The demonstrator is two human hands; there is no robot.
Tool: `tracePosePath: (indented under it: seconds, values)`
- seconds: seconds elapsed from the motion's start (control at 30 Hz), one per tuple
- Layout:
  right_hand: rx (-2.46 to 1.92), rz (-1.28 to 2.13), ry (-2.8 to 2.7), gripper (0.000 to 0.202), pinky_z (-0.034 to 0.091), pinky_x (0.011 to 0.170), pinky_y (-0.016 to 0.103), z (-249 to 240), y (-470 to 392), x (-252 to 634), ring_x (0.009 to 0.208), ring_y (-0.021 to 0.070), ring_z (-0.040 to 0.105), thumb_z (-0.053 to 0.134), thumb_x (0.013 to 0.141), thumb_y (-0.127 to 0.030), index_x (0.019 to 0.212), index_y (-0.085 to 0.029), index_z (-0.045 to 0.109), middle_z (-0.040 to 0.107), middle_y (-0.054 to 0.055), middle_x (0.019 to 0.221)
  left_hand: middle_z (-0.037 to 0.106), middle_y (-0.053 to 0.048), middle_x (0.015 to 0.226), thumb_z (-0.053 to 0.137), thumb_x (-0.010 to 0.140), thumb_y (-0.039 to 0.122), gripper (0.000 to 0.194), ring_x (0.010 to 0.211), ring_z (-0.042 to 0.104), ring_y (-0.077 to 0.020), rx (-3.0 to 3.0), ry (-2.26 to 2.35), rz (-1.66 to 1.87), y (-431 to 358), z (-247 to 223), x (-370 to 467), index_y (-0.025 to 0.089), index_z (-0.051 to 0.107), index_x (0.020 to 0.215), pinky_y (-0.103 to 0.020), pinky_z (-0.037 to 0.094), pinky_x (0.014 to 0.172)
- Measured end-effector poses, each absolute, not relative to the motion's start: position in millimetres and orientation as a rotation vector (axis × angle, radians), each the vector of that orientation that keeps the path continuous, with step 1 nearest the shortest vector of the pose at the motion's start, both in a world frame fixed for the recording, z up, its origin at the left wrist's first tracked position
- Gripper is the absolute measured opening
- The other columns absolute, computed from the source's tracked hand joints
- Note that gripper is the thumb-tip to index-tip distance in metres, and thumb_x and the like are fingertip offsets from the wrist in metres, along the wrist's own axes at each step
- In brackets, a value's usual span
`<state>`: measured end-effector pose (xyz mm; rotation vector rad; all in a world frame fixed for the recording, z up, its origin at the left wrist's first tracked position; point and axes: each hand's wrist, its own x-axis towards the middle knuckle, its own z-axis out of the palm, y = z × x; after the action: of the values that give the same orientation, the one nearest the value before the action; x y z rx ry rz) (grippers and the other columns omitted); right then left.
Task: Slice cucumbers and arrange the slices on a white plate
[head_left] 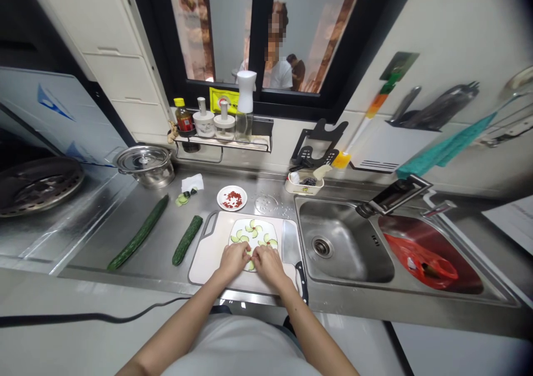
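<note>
My left hand [235, 259] and my right hand [267, 262] meet over the near part of a white plate [238, 225]. Their fingers are pinched close together above pale green cucumber slices; whatever sits between the fingertips is hidden. On the plate, thin cucumber slices [254, 229] lie in curved, flower-like groups with small red bits at some centres. Beneath the plate is a light cutting board [210, 258] with a grey edge. A kitchen knife [300, 281] lies along the board's right side. Beyond the board stands a small white dish of red pieces [233, 197].
Left of the board lie a cut cucumber [187, 240] and a longer cucumber [139, 232]. Cucumber scraps [183, 199] rest near a lidded steel pot [145, 165]. To the right are a steel sink [345, 242] and a red plastic bag [420, 262]. A condiment rack [225, 143] hangs behind.
</note>
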<state>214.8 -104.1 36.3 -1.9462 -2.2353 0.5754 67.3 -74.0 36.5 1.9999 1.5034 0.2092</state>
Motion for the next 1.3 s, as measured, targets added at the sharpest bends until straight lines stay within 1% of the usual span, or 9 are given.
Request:
tracePosePath:
  seconds: [0.17,0.4,0.77,0.93,1.1,1.2,1.3]
  values:
    - [-2.003,0.591,-2.208,0.017,0.03,0.078,0.027,42,-101,218,0.092,0.0177,0.053,0.046,0.09,-0.023,0.088,-0.018,0.063,0.064,0.007,0.093,0.069,-0.001,0.085,0.055,0.079,0.018,0.018,0.084,0.062,-0.0162,1.994,1.549,0.226,-72,34,65,0.023,0.064,0.094,-0.025,0.038,0.075]
    - [-1.987,0.586,-2.239,0.016,0.03,0.08,0.028,38,-101,212,0.088,0.0177,0.055,0.047,0.089,-0.022,0.084,-0.018,0.062,0.066,0.005,0.09,0.069,-0.001,0.086,0.058,0.078,0.02,0.017,0.086,0.062,-0.0165,1.998,1.513,0.209,-72,31,66,0.023,0.064,0.094,-0.025,0.038,0.075]
    - [-1.99,0.528,-2.287,0.02,0.03,0.078,0.029,35,-101,212,0.089,0.0189,0.056,0.044,0.091,-0.021,0.085,-0.018,0.062,0.066,0.007,0.091,0.071,-0.002,0.088,0.057,0.076,0.019,0.017,0.09,0.063,-0.0188,1.989,1.521,0.223,-73,37,70,0.022,0.065,0.091,-0.028,0.039,0.081]
    - [-1.973,0.518,-2.29,0.019,0.03,0.081,0.029,34,-102,212,0.088,0.0184,0.055,0.044,0.09,-0.02,0.084,-0.018,0.062,0.066,0.007,0.09,0.071,-0.002,0.085,0.057,0.076,0.019,0.018,0.089,0.063,-0.0188,1.972,1.52,0.22,-73,39,70,0.022,0.065,0.092,-0.028,0.04,0.081]
    - [-1.953,0.533,-2.241,0.018,0.03,0.077,0.028,32,-102,212,0.083,0.017,0.055,0.045,0.088,-0.019,0.08,-0.018,0.061,0.065,0.005,0.086,0.07,-0.002,0.084,0.056,0.076,0.019,0.017,0.087,0.063,-0.0187,1.962,1.522,0.245,-73,37,69,0.022,0.066,0.09,-0.027,0.04,0.079]
    - [-1.915,0.552,-2.147,0.016,0.031,0.073,0.025,31,-102,216,0.079,0.0155,0.054,0.047,0.086,-0.02,0.079,-0.018,0.06,0.064,0.004,0.082,0.069,-0.001,0.079,0.058,0.075,0.019,0.016,0.081,0.062,-0.0171,1.922,1.498,0.327,-72,31,67,0.022,0.066,0.088,-0.026,0.04,0.075]
    - [-1.864,0.541,-2.034,0.018,0.032,0.07,0.024,33,-102,224,0.077,0.0153,0.053,0.045,0.086,-0.022,0.078,-0.018,0.06,0.063,0.005,0.08,0.067,0.0,0.077,0.059,0.074,0.021,0.015,0.075,0.061,-0.0145,1.802,1.483,0.514,-63,22,60,0.021,0.065,0.088,-0.023,0.04,0.07]
